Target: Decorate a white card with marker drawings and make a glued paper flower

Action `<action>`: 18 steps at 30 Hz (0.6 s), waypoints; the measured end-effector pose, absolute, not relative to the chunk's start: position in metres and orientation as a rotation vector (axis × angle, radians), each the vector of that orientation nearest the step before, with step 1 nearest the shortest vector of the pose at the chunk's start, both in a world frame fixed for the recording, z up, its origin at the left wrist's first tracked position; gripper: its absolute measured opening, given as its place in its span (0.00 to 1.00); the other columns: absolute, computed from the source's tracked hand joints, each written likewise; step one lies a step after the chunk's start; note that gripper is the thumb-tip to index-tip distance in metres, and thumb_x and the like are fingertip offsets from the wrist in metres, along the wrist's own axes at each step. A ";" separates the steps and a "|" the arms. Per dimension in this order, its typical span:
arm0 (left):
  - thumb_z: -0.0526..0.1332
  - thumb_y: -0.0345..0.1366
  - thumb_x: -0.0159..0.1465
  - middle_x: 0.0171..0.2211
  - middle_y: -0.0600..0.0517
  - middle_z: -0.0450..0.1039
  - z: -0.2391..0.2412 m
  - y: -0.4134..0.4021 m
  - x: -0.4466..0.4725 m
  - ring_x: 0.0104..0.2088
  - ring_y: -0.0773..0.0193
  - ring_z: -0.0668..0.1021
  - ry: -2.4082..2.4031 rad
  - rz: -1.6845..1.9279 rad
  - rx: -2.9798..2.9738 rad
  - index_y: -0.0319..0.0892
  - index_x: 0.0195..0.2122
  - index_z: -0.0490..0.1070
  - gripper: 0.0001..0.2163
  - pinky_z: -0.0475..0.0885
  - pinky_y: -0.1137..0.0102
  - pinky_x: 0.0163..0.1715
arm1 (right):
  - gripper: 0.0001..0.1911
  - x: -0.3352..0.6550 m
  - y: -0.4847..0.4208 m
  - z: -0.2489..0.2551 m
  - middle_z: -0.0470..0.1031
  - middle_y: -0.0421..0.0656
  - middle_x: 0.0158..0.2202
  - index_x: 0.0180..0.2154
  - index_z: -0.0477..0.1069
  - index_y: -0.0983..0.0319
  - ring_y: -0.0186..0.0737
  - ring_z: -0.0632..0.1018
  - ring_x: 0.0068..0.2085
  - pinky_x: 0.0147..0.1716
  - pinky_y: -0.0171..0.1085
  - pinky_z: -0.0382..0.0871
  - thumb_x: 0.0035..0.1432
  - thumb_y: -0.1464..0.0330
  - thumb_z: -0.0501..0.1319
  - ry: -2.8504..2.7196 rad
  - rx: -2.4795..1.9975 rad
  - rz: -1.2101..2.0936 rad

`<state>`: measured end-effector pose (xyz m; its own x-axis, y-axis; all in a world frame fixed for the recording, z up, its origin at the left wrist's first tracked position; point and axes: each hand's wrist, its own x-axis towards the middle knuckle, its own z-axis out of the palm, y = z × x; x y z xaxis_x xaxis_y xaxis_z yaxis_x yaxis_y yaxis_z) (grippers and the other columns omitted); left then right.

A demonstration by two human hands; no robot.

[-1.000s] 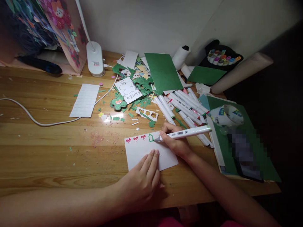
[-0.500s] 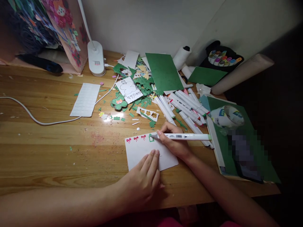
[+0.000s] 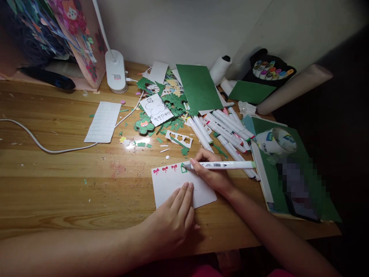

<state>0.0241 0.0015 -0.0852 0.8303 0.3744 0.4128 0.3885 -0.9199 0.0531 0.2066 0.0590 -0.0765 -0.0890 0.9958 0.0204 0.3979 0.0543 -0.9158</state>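
A white sheet of paper (image 3: 168,188) lies near the desk's front edge, with 3 red bows drawn along its top. Beside the bows is a small green outlined shape (image 3: 183,168). My right hand (image 3: 213,173) grips a white marker (image 3: 221,165) with a pale green end, its tip at the green outline. The marker's body points to the right, nearly level. My left hand (image 3: 177,213) rests flat on the lower part of the paper, fingers stretched out and close together. Its thumb is mostly hidden.
Several white markers (image 3: 230,127) are heaped behind my right hand, beside green paper scraps (image 3: 174,102) and a green card (image 3: 198,88). A tape roll (image 3: 266,142) and a phone (image 3: 300,192) lie at right. A lamp base (image 3: 115,71) with a white cable (image 3: 43,146) stands behind.
The marker has shifted very slightly left along the green outline. My left hand stays in place on the paper; the whole view has moved a touch.
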 end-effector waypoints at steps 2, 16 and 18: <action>0.50 0.40 0.67 0.50 0.28 0.68 -0.085 0.002 0.024 0.53 0.44 0.70 -0.617 -0.658 -2.974 0.25 0.41 0.68 0.18 0.66 0.59 0.50 | 0.15 0.207 0.059 -0.076 0.61 0.35 0.20 0.22 0.60 0.60 0.31 0.62 0.22 0.21 0.32 0.54 0.56 0.62 0.59 -1.609 -1.433 1.015; 0.50 0.39 0.67 0.50 0.29 0.67 -0.085 0.002 0.024 0.53 0.44 0.70 -0.608 -0.627 -2.978 0.24 0.42 0.68 0.19 0.67 0.59 0.50 | 0.15 0.208 0.059 -0.076 0.62 0.35 0.20 0.22 0.61 0.61 0.31 0.62 0.22 0.21 0.32 0.55 0.55 0.61 0.60 -1.618 -1.433 1.051; 0.49 0.39 0.67 0.50 0.29 0.68 -0.085 0.001 0.024 0.53 0.44 0.70 -0.610 -0.634 -2.979 0.24 0.42 0.68 0.19 0.67 0.59 0.50 | 0.15 0.209 0.060 -0.076 0.62 0.35 0.19 0.22 0.61 0.61 0.31 0.62 0.22 0.21 0.32 0.54 0.55 0.62 0.60 -1.627 -1.425 1.056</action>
<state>0.0237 0.0015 -0.0846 0.8396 0.3693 0.3984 0.3836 -0.9223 0.0464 0.2085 0.0597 -0.0760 -0.1314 0.9913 0.0009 0.4027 0.0542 -0.9137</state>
